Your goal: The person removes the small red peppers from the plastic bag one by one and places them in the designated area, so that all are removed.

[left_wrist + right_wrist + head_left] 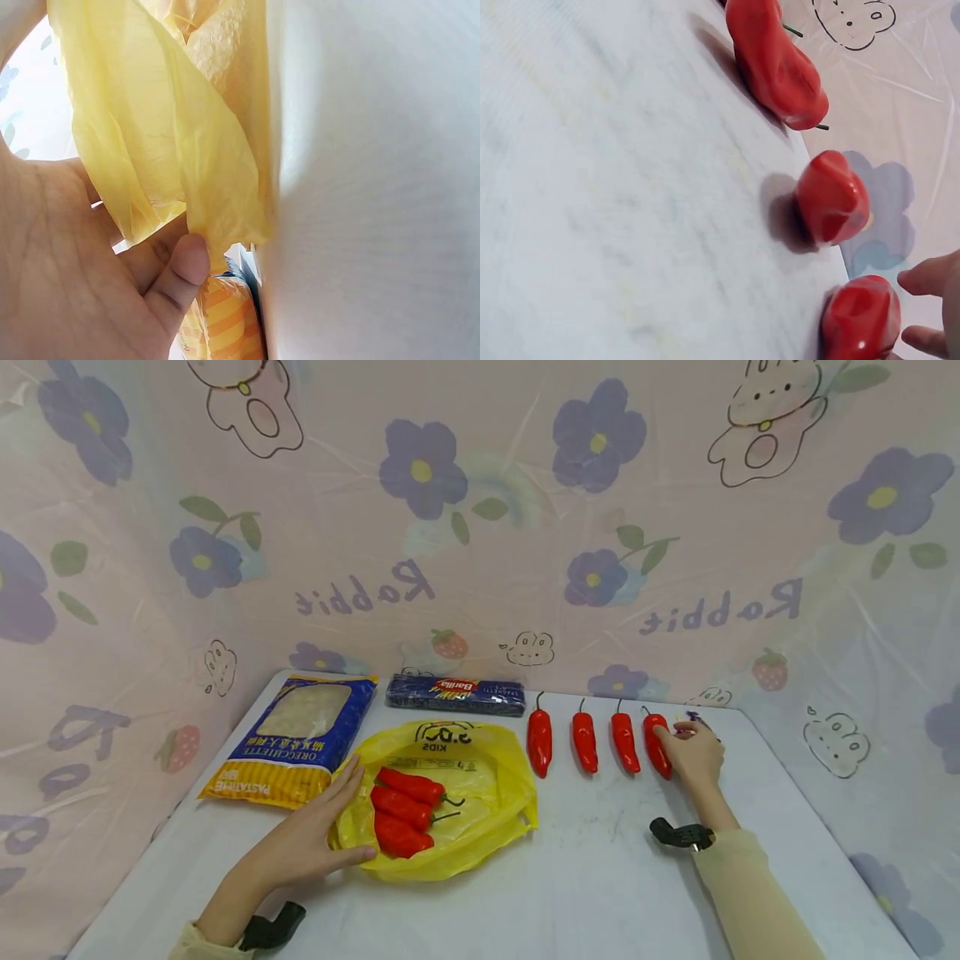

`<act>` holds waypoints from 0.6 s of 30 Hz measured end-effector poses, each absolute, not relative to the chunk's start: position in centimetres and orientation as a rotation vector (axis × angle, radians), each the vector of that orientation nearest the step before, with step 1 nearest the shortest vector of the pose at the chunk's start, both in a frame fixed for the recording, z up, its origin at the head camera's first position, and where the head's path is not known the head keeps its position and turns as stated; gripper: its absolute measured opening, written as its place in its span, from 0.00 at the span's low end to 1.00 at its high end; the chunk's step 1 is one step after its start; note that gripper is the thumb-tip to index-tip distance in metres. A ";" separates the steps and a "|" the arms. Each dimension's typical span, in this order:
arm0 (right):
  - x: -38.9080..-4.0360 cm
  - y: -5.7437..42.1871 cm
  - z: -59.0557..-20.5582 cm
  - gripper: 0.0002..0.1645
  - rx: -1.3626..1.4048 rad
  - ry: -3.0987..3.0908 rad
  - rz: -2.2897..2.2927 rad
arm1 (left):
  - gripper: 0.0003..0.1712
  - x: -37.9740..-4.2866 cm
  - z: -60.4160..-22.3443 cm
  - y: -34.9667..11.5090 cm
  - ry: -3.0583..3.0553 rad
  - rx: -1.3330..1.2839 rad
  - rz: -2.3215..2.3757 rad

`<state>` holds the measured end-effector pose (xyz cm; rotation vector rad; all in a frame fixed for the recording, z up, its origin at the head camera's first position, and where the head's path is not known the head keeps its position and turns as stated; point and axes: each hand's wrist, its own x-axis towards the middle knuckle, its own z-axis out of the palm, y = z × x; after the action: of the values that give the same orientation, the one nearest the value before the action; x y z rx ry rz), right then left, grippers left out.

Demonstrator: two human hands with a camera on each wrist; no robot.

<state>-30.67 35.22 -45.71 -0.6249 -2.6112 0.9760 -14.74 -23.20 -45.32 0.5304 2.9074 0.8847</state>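
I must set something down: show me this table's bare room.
Widest free patch: the white tabletop between the yellow plastic bag and the cream right sleeve, this side of the row of four glossy red peppers; a strip right of that sleeve is bare too. Crowded: the left, with bag, blue-and-yellow pasta packet and left hand.

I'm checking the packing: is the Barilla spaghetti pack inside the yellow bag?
No, the spaghetti pack lies on the table, beyond the yellow bag.
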 end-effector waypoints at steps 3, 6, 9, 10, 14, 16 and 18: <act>-30.4 35.5 -45.6 0.35 -0.622 -2.609 0.990 | 0.67 -14.7 -45.3 -23.2 2.906 0.527 0.886; -30.1 35.6 -45.5 0.34 -0.604 -2.616 0.994 | 0.67 -14.7 -45.2 -23.2 2.905 0.523 0.887; -29.8 35.7 -45.4 0.35 -0.588 -2.627 0.988 | 0.67 -14.7 -45.3 -23.2 2.902 0.520 0.886; -29.7 35.6 -45.4 0.35 -0.581 -2.627 0.991 | 0.68 -14.8 -45.3 -23.2 2.901 0.519 0.886; -29.2 35.3 -45.0 0.35 -0.549 -2.613 1.017 | 0.68 -14.8 -45.4 -23.2 2.898 0.517 0.884; -28.8 35.0 -44.8 0.35 -0.525 -2.601 1.031 | 0.68 -14.8 -45.4 -23.3 2.898 0.518 0.882; -28.5 34.6 -44.4 0.35 -0.491 -2.593 1.039 | 0.68 -14.8 -45.5 -23.3 2.900 0.518 0.878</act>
<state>-28.47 34.65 -44.41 -0.4910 -2.5926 1.0391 -14.80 -23.30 -45.46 0.5177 2.8997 0.8781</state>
